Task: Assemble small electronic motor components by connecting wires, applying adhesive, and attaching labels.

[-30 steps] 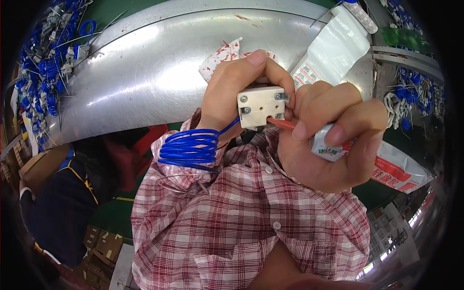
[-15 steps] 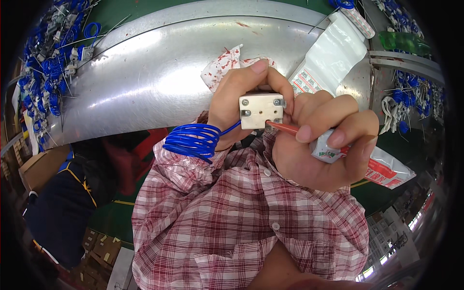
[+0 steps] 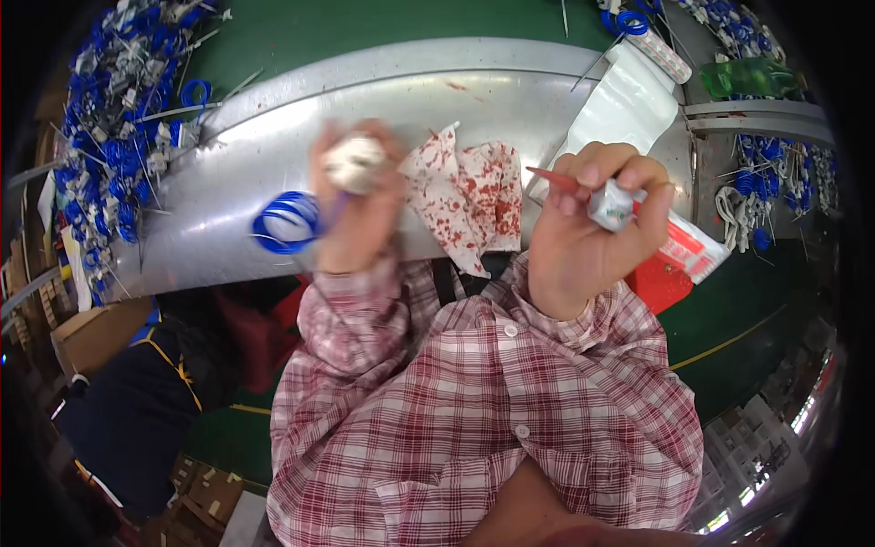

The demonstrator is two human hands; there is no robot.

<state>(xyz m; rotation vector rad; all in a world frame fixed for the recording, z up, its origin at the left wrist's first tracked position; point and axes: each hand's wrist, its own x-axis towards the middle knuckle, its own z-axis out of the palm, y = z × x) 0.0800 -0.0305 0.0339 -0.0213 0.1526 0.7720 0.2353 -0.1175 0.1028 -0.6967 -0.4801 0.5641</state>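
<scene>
Over the metal bench [image 3: 273, 137], the tube [image 3: 691, 248] is held ready and handling of the pale block [image 3: 354, 164] seems the step in hand; dispensing would call for block and red nozzle [image 3: 552, 180] to be brought together. Hands are apart: tube clamped in right hand [image 3: 588, 242], fingers curled; block clasped in blurred left hand [image 3: 365, 214], exact grip unclear.
</scene>
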